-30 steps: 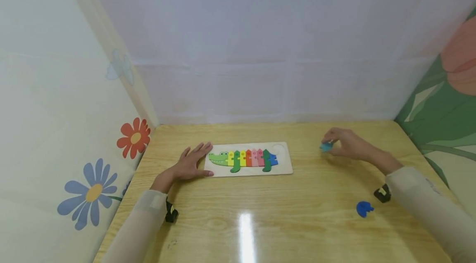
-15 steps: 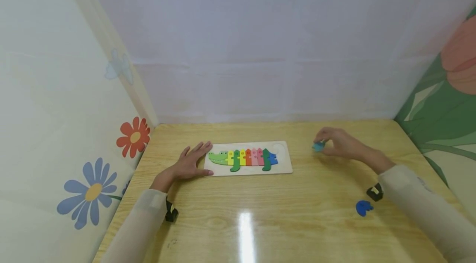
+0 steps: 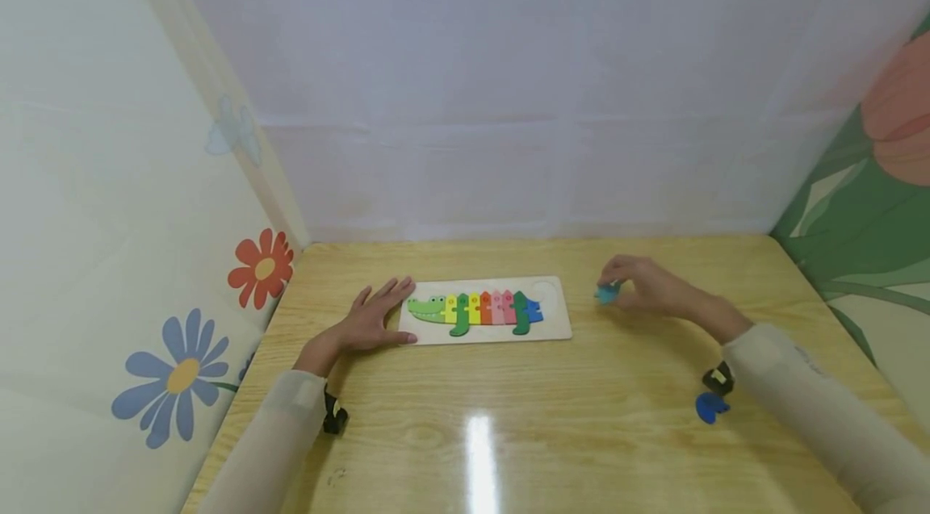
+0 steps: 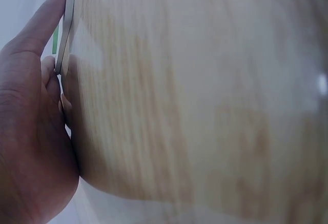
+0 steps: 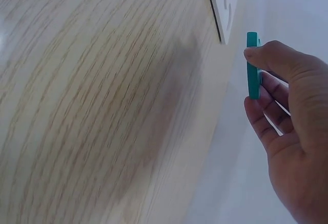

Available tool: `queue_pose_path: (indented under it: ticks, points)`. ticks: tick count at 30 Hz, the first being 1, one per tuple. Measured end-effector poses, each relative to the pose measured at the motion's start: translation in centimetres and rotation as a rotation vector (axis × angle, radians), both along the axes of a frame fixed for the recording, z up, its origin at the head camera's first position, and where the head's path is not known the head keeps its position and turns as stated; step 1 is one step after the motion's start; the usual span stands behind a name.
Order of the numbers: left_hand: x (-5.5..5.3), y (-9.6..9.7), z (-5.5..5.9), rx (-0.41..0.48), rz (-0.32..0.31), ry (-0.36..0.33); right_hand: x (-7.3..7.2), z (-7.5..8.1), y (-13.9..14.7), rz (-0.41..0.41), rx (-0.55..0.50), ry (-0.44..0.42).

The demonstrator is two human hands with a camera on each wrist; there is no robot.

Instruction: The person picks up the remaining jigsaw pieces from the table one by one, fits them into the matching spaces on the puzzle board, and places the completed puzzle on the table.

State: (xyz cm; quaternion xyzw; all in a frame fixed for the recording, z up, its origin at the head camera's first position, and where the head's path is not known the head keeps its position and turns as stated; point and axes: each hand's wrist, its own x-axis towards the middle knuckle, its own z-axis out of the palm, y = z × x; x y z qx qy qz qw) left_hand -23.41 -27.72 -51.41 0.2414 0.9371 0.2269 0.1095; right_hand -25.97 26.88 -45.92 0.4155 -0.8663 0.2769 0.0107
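A white wooden puzzle board [image 3: 479, 336] lies on the table, with a crocodile of coloured pieces in it from a green head [image 3: 427, 310] on the left to a blue piece [image 3: 534, 311] on the right. At the board's right end a curved outline shows bare. My left hand [image 3: 370, 320] rests spread at the board's left end, thumb on its front edge; the left wrist view shows the thumb along the board's side. My right hand [image 3: 647, 286] pinches a teal puzzle piece [image 5: 252, 65] between thumb and fingers, above the table just right of the board.
A dark blue curved puzzle piece [image 3: 709, 408] lies on the table [image 3: 581, 433] near my right forearm. A white cloth wall [image 3: 450, 94] stands behind the table, with flower-printed panels at both sides.
My right hand has moved left toward the board, carrying the teal puzzle piece. The left hand and the board have stayed where they were.
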Motion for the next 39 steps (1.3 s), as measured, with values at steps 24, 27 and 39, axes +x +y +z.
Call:
queue_pose_path:
  ticks: [24, 27, 39]
  points:
    - [0.1, 0.1, 0.1, 0.006, 0.007, -0.003, -0.2, 0.1, -3.1, 0.057, 0.005, 0.016]
    - [0.1, 0.0, 0.1, 0.006, 0.008, -0.004, -0.2, 0.0, -3.5, 0.061, 0.017, -0.006]
    - [0.0, 0.0, 0.1, 0.007, 0.005, 0.0, -0.4, -0.2, -5.1, 0.065, 0.036, -0.04]
